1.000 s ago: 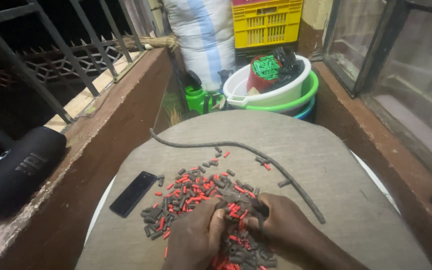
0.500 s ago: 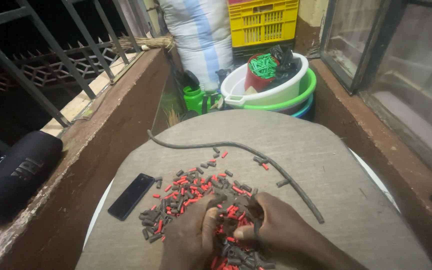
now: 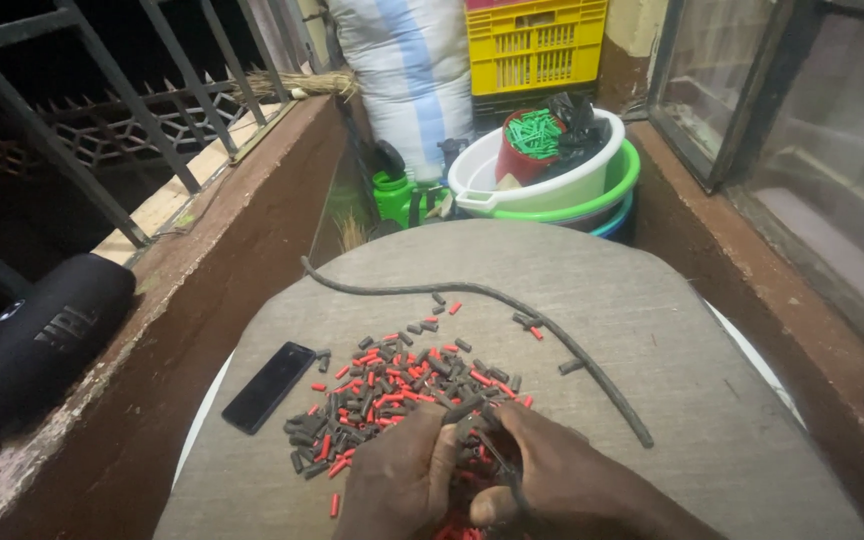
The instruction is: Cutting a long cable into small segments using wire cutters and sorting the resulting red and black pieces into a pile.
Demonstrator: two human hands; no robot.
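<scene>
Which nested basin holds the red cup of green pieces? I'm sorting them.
The white basin, innermost and topmost of the stack; the green basin and blue basin sit beneath it.

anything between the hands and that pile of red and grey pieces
Nothing visible does. The left hand and right hand are already in the near edge of the pile of red and grey pieces; the phone and long dark cord lie apart.

My left hand (image 3: 399, 480) and right hand (image 3: 542, 480) have drawn nearer to me, fingers closing tighter together over the near edge of the pile of red and dark pieces (image 3: 392, 390).
</scene>
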